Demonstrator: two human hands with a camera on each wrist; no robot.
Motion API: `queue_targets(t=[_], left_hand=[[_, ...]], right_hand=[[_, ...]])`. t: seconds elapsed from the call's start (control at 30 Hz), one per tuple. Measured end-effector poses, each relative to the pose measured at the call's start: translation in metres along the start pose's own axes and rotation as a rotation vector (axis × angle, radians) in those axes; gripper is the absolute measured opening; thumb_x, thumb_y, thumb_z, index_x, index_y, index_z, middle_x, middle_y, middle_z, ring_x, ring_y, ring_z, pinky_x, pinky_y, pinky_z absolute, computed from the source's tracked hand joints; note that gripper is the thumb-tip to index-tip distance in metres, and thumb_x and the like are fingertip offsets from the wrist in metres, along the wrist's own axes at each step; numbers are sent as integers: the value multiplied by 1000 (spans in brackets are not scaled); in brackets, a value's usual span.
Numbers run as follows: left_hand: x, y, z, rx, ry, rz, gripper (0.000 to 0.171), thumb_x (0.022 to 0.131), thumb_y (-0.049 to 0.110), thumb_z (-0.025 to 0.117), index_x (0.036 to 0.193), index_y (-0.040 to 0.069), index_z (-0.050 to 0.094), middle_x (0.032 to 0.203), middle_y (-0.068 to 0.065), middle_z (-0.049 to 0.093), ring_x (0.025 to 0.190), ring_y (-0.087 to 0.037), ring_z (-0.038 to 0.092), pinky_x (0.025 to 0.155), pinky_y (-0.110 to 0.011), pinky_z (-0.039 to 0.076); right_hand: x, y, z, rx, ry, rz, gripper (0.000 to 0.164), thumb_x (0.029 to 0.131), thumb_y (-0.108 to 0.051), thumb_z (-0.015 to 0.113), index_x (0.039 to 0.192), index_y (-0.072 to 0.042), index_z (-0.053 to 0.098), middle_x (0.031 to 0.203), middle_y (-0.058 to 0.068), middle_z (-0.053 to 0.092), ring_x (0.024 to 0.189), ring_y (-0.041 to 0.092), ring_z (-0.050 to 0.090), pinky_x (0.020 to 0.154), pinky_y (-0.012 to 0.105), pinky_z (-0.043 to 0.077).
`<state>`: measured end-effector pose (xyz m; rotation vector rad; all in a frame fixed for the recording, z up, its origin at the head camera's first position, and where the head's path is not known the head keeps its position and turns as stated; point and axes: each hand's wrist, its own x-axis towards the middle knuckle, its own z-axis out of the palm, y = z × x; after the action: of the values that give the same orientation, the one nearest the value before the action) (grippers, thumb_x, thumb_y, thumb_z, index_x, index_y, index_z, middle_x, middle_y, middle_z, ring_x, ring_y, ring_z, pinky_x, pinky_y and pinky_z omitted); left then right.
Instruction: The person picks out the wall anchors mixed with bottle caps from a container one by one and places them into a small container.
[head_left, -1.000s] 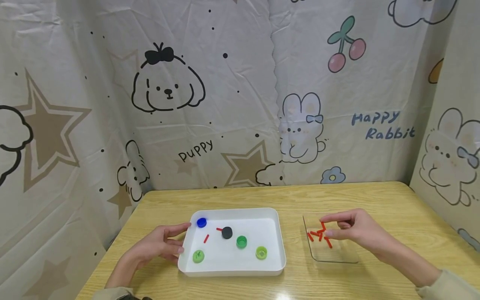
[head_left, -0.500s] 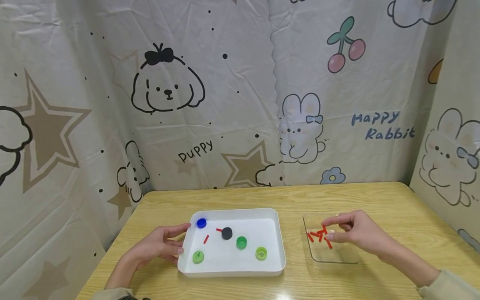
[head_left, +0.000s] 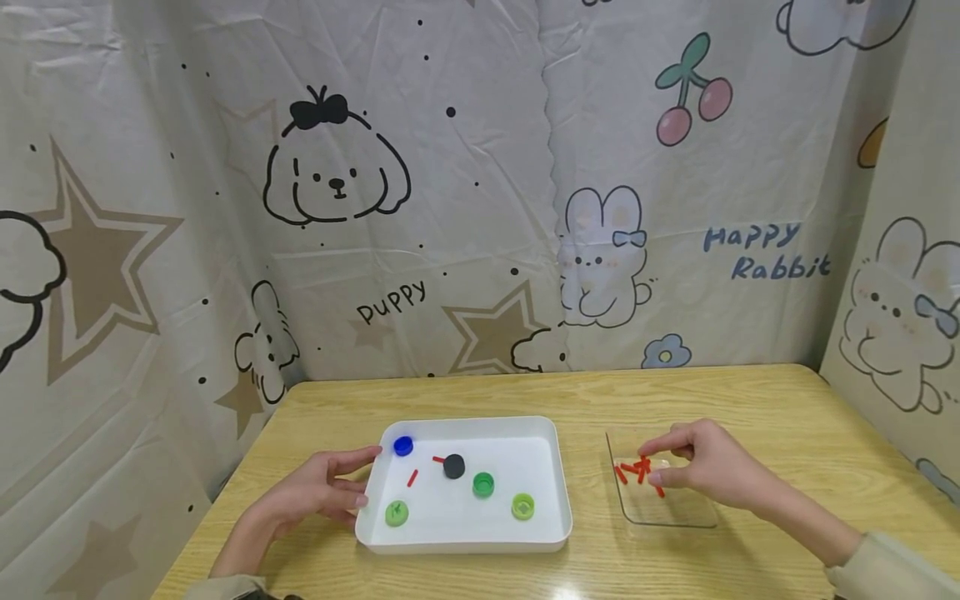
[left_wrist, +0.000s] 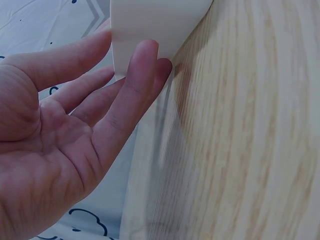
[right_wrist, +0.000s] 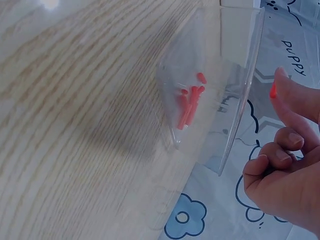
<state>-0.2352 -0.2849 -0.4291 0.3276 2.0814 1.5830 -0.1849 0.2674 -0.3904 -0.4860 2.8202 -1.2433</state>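
My right hand (head_left: 712, 467) is over a clear plastic box (head_left: 667, 525). Its thumb and index finger pinch a small red stick (right_wrist: 273, 90), most of it hidden by the fingertips in the right wrist view, while the other fingers curl inward. Several more red sticks (right_wrist: 188, 107) lie in a loose pile inside the box. My left hand (head_left: 322, 487) is at the left end of a white tray (head_left: 465, 546), its fairly straight fingers touching the tray's outer wall (left_wrist: 150, 25).
Inside the tray are a blue cap (head_left: 403, 446), a black cap (head_left: 453, 466), a green cap (head_left: 483, 484), a yellow-green cap (head_left: 522, 506) and a light green cap (head_left: 397, 513). Two red sticks lie there too, one (head_left: 412, 478) apart, another (head_left: 438, 459) against the black cap. A printed curtain (head_left: 465, 208) hangs behind the table.
My right hand has shifted slightly left over the box, and the red stick at its fingertips is lower and tilted differently. The left hand and tray have stayed put.
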Motion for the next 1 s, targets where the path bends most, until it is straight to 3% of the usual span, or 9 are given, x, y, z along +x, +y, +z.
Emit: queue_targets(t=[0.27,0.47,0.7,1.0], left_hand=[[-1,1,1,1,-5,1,86,91,5,82,161,-5,33,158,-31,43,121,-38,68,82,-51,63],[-1,2,1,0,-9,1,86,91,5,81,161,-6,33,157,-31,43,120,-38,68,82,-50,63],[-1,1,1,-4,-6,-1,86,91,5,81,161,-5,33,158,-31,42,120,-38,68,82,-51,63],[-1,1,0,-15,-15,7,85,92,4,80,162,-5,32,159,-32,40,123,-38,66,83,-51,63]], right_hand=[[3,2,2,-43,21,-12,36,82,-11,91,116,-1,80,72,-5,28,66,14,30,56,29,25],[7,-5,0,-30,56,-27,26,85,-13,89,109,-6,83,70,-5,29,64,13,30,56,28,26],[22,-26,8,-22,26,-109,14,85,-15,89,97,-10,84,67,-6,37,62,10,34,57,27,29],[52,-65,36,-58,-62,-195,10,85,-15,89,94,-14,84,68,-6,47,63,11,38,58,24,32]])
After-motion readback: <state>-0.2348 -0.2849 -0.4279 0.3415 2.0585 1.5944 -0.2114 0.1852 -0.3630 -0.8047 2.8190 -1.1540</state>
